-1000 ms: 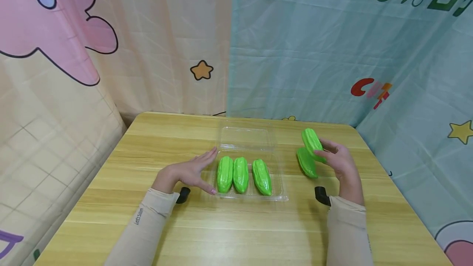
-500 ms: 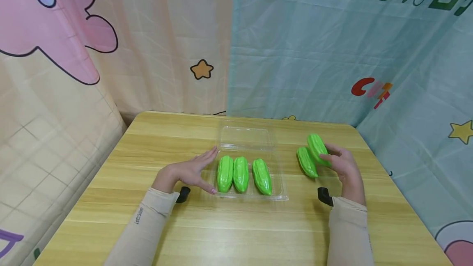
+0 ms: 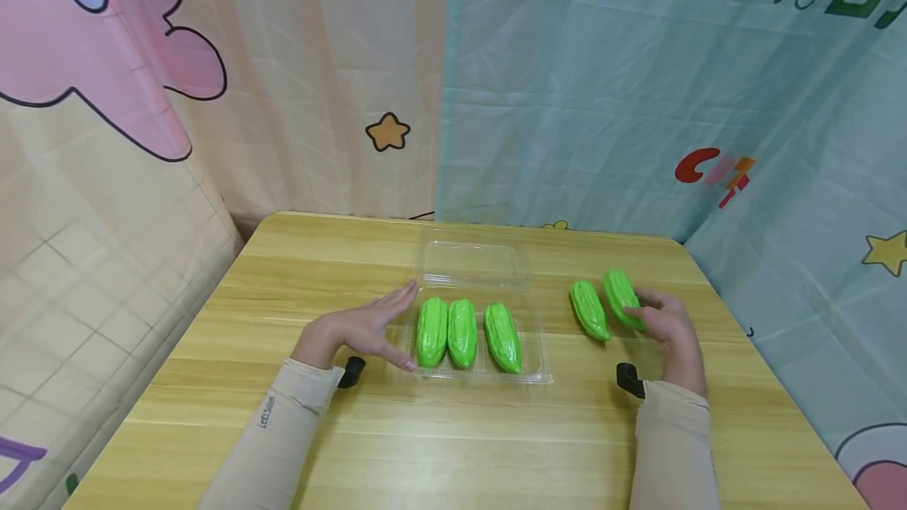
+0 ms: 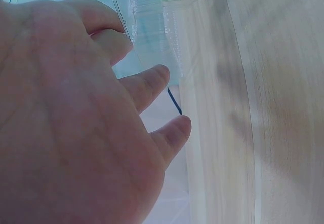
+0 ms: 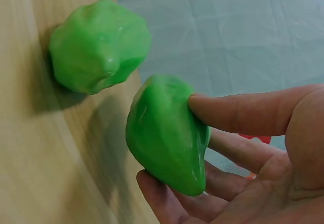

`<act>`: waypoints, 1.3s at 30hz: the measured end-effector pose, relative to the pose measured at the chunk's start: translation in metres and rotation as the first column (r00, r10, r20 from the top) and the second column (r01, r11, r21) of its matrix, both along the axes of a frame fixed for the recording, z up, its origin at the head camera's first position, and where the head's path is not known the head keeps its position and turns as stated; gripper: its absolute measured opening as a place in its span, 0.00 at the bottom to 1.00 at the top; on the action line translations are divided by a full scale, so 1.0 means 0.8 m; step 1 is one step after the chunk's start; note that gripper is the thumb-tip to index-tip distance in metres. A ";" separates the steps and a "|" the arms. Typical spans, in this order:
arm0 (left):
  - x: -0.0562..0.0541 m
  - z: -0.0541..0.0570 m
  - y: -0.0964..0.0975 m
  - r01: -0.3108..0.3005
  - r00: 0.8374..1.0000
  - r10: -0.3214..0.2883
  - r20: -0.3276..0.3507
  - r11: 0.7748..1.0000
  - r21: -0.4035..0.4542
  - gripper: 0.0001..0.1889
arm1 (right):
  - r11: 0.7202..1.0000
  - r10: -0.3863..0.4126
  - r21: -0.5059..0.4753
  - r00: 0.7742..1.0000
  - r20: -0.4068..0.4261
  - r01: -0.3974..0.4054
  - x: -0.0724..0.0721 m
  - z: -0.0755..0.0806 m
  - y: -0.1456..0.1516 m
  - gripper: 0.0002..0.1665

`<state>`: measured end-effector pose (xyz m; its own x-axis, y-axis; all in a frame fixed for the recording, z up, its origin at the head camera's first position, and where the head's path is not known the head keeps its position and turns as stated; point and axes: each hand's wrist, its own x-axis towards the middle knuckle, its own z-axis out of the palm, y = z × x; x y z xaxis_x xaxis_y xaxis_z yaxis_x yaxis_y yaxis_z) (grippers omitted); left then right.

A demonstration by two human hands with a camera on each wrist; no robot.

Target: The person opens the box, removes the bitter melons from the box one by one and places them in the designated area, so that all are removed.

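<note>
My right hand (image 3: pixel 669 329) holds a glossy green toy bitter melon (image 3: pixel 620 299) between thumb and fingers at the table's right. In the right wrist view the thumb presses one side of this bitter melon (image 5: pixel 164 138), with fingers under and behind it. A second bitter melon (image 3: pixel 590 311) lies just left of it on the table. My left hand (image 3: pixel 361 329) has its fingers spread, with thumb and fingertips at the left edge of a clear plastic clamshell box (image 3: pixel 534 345). Three bitter melons (image 3: pixel 462 334) lie in the box, with a gap before the rightmost one.
The box's clear lid (image 3: pixel 471 262) lies folded back toward the far table edge. Printed curtains (image 3: pixel 560 101) hang behind and on both sides of the wooden table (image 3: pixel 482 447).
My right hand has moved right and slightly toward me with its bitter melon, lowering it from over the other one to beside it. The left hand and the box stay still.
</note>
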<state>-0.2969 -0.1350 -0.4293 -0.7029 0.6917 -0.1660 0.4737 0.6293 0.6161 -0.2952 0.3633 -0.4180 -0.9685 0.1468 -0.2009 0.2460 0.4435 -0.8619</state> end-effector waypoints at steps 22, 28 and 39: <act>0.002 0.001 0.000 0.002 1.000 -0.002 0.006 1.000 0.020 0.68 | 0.998 0.051 0.019 0.993 0.102 -0.053 -0.008 -0.008 -0.004 0.44; 0.003 0.001 0.000 -0.002 1.000 0.002 0.002 1.000 0.020 0.68 | 1.000 0.019 0.020 0.994 0.108 -0.022 -0.008 -0.008 -0.005 0.44; 0.001 0.000 0.001 0.001 1.000 -0.001 -0.006 1.000 0.015 0.69 | 0.997 -0.004 0.073 0.997 0.071 -0.001 0.005 0.015 -0.013 0.55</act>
<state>-0.2957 -0.1345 -0.4295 -0.7032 0.6946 -0.1516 0.4777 0.6195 0.6229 -0.2913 0.3528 -0.4059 -0.9519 0.1651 -0.2582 0.3064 0.5040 -0.8075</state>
